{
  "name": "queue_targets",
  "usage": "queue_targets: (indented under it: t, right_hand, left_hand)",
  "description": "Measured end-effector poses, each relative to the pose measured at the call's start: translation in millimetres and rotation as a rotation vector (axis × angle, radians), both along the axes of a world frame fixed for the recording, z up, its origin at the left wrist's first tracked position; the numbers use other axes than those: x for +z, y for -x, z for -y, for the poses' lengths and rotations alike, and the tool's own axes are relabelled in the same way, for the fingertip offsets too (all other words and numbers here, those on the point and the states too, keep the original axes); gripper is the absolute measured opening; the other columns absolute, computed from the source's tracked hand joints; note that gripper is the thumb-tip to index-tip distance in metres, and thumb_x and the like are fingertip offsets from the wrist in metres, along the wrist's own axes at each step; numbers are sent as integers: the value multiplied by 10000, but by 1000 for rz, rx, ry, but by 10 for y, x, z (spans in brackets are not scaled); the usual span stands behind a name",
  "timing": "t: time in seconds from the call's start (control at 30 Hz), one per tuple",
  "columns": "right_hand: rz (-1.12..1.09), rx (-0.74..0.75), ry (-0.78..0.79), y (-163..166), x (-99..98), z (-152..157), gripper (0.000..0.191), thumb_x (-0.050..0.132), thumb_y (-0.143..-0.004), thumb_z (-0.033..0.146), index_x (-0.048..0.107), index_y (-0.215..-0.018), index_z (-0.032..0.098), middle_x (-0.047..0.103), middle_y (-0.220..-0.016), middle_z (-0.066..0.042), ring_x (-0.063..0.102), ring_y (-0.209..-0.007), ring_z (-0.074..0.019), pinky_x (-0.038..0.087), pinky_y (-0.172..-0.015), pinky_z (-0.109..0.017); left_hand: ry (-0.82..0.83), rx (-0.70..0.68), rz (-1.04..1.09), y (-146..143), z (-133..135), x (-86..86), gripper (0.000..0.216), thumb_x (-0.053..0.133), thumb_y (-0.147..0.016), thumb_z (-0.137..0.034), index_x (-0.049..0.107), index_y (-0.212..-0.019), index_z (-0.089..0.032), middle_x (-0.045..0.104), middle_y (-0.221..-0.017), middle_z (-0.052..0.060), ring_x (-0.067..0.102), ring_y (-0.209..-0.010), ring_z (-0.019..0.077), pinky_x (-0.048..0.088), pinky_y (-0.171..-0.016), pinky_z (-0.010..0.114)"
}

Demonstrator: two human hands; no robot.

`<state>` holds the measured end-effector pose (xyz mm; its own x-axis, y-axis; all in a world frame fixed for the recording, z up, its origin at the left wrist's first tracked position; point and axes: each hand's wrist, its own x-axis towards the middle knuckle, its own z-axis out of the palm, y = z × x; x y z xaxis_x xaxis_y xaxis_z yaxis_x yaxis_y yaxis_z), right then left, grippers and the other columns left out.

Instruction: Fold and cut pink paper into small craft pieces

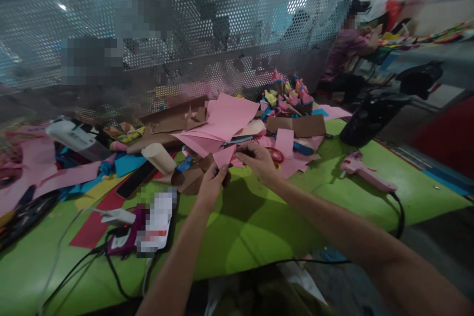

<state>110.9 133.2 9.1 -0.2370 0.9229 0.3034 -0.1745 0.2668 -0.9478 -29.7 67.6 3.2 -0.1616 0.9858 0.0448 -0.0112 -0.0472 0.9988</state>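
Note:
Between my two hands is a small piece of pink paper (pixel 224 156), held up above the green table (pixel 252 227). My left hand (pixel 215 182) pinches its lower edge between thumb and fingers. At the paper's right edge my right hand (pixel 257 160) has thumb and forefinger closed on it. Behind the hands lies a heap of larger pink sheets (pixel 231 116). Red-handled scissors (pixel 276 154) lie just past my right hand, partly hidden by it. Brown paper (pixel 190 177) rests beside my left hand.
A pink glue gun (pixel 366 173) lies at right, its cord over the edge. At left are a phone (pixel 157 222), a purple power strip (pixel 128 239), cables and a cardboard tube (pixel 159 158). Small paper figures (pixel 287 96) stand at the back. Another person (pixel 344 54) sits far right.

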Motion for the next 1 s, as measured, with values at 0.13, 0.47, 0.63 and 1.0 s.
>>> queue_targets:
  t: [0.13,0.47,0.63,1.0]
  right_hand:
    - [-9,4,18,13,-19,-9,167,674,-686,352,644,-716,190,580,-646,11,475,-585,-123,357,-557,-266]
    - [-26,29,11,23,-38,-43,164,642,-675,354,603,-688,196,559,-641,21,460,-598,-119,349,-565,-259]
    - [-55,69,102,30,-67,-68,219,695,-651,377,589,-723,200,554,-651,27,471,-595,-116,371,-549,-254]
    - [-81,298,244,41,-14,29,337,791,-640,460,634,-767,191,616,-710,16,533,-598,-102,441,-567,-245]
  left_hand:
    - [-24,-7,-53,6,-11,-40,406,676,-760,-570,549,-783,-186,446,-598,-61,360,-535,88,283,-513,235]
    - [15,-47,-77,12,-8,-21,365,698,-745,-513,537,-757,-186,458,-573,-61,375,-512,85,260,-498,234]
    - [-41,46,-53,-3,1,7,306,695,-760,-439,512,-732,-195,425,-538,-77,351,-495,77,273,-503,226]
    - [-66,106,-84,-6,-11,-48,236,683,-763,-389,587,-845,-189,481,-604,-61,351,-505,75,269,-484,213]
